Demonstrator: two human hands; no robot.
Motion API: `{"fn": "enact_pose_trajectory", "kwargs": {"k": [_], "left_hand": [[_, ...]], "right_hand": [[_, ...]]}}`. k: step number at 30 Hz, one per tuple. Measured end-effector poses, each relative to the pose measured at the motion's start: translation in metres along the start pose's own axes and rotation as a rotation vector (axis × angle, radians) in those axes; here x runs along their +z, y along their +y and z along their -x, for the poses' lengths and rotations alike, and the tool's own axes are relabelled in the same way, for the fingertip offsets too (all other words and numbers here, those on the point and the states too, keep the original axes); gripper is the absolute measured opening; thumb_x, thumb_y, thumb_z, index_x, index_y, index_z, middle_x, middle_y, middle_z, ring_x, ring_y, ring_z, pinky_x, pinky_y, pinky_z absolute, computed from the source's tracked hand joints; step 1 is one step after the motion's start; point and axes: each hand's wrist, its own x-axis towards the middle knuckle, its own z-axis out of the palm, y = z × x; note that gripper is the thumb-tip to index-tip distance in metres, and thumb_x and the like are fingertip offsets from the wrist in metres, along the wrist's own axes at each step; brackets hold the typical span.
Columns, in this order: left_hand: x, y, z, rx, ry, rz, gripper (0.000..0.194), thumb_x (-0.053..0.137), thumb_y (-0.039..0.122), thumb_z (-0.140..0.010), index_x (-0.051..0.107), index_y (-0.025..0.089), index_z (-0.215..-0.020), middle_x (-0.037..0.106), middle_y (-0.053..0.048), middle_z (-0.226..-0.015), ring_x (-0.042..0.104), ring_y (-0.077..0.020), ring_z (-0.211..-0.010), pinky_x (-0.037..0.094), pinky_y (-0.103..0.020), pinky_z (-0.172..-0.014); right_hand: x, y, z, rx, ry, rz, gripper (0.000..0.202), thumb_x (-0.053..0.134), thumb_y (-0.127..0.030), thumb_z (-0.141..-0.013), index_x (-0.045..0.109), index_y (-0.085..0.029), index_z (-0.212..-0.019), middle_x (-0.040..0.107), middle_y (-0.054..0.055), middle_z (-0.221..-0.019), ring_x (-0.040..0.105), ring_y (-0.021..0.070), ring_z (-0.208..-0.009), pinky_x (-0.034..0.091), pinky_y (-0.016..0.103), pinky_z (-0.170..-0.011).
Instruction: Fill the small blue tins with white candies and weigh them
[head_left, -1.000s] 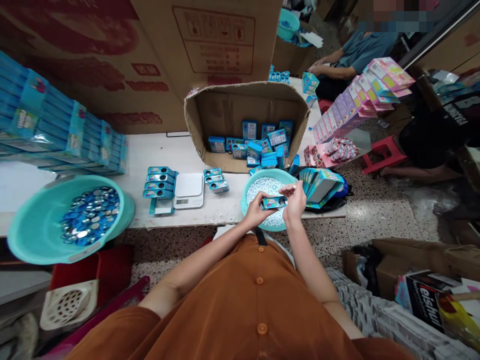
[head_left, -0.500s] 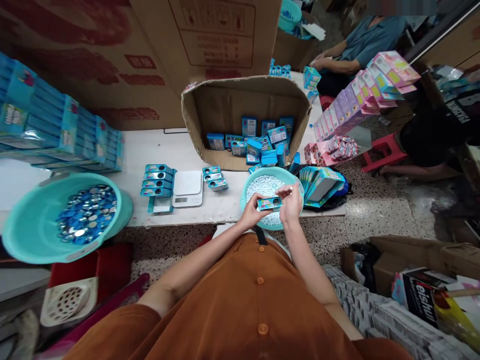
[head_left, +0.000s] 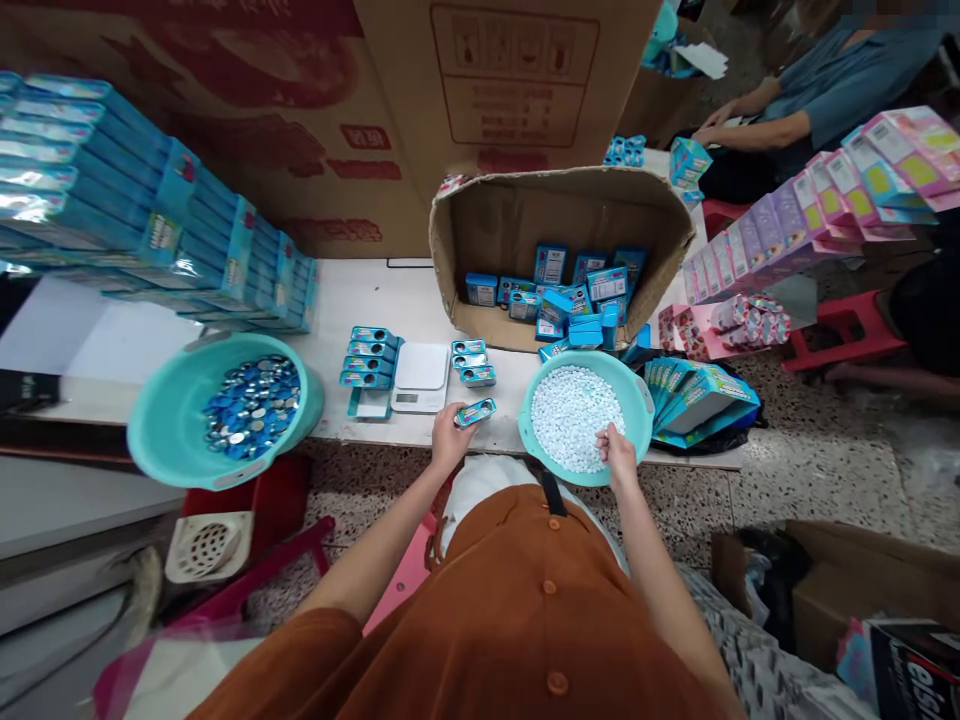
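My left hand (head_left: pixel 448 440) grips a small blue box (head_left: pixel 476 412) with a dark round spot on its face, just above the table's front edge near the white digital scale (head_left: pixel 420 377). My right hand (head_left: pixel 619 458) is closed, its fingertips pinched together over the white pellets (head_left: pixel 576 415) in a turquoise basin (head_left: pixel 640 405). Whether a pellet sits in that pinch is too small to tell. Behind the left hand stand several similar small boxes (head_left: pixel 471 360); more of them form a row (head_left: pixel 369 358) left of the scale.
An open carton (head_left: pixel 559 215) with blue boxes lies behind the basin. Another turquoise basin (head_left: pixel 161 420) holds shiny blue and silver pieces. Blue packages (head_left: pixel 150 220) are stacked at left, pink and purple boxes (head_left: pixel 780 215) at right. A co-worker (head_left: pixel 840 95) sits beyond.
My left hand has carried the small blue box left, from over the pellet basin to beside the scale. My right hand has parted from it and is lower over the pellets. The view has shifted.
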Motion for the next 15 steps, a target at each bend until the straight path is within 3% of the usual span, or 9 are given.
{"fn": "enact_pose_trajectory", "kwargs": {"k": [3,6,10,15], "left_hand": [[0.002,-0.018,-0.014,-0.007,0.021,0.01,0.033,0.068,0.02,-0.066,0.054,0.022,-0.096,0.059,-0.004,-0.097,0.054,-0.0218,-0.094,0.043,-0.031,-0.08],[0.0,-0.024,-0.015,-0.055,0.074,-0.004,0.03,0.069,0.026,-0.065,0.05,0.022,-0.088,0.055,-0.001,-0.087,0.053,-0.0191,-0.086,0.042,-0.029,-0.078],[0.005,-0.024,-0.007,-0.275,0.217,-0.013,0.036,0.07,0.036,-0.064,0.038,0.023,-0.074,0.042,0.004,-0.071,0.049,-0.0157,-0.074,0.042,-0.029,-0.073],[0.029,-0.016,-0.016,-0.531,0.353,0.2,0.043,0.069,0.034,-0.063,0.027,0.024,-0.072,0.037,0.006,-0.07,0.051,-0.016,-0.076,0.043,-0.032,-0.076]], "right_hand": [[0.006,0.006,-0.001,0.055,-0.022,0.041,0.05,0.063,-0.064,-0.061,0.061,-0.014,-0.067,0.052,-0.003,-0.05,0.034,0.0046,-0.037,0.02,0.021,-0.035],[0.011,0.011,-0.001,0.087,-0.041,0.05,0.05,0.064,-0.063,-0.059,0.062,-0.014,-0.069,0.052,-0.003,-0.051,0.035,0.0047,-0.038,0.021,0.02,-0.035],[0.016,0.019,-0.004,0.115,-0.046,0.09,0.052,0.065,-0.065,-0.056,0.062,-0.014,-0.068,0.053,-0.003,-0.051,0.038,0.006,-0.039,0.024,0.021,-0.036],[0.023,0.029,-0.008,0.118,-0.026,0.122,0.051,0.065,-0.065,-0.056,0.061,-0.015,-0.066,0.055,-0.001,-0.053,0.042,0.0075,-0.041,0.028,0.022,-0.037]]}}
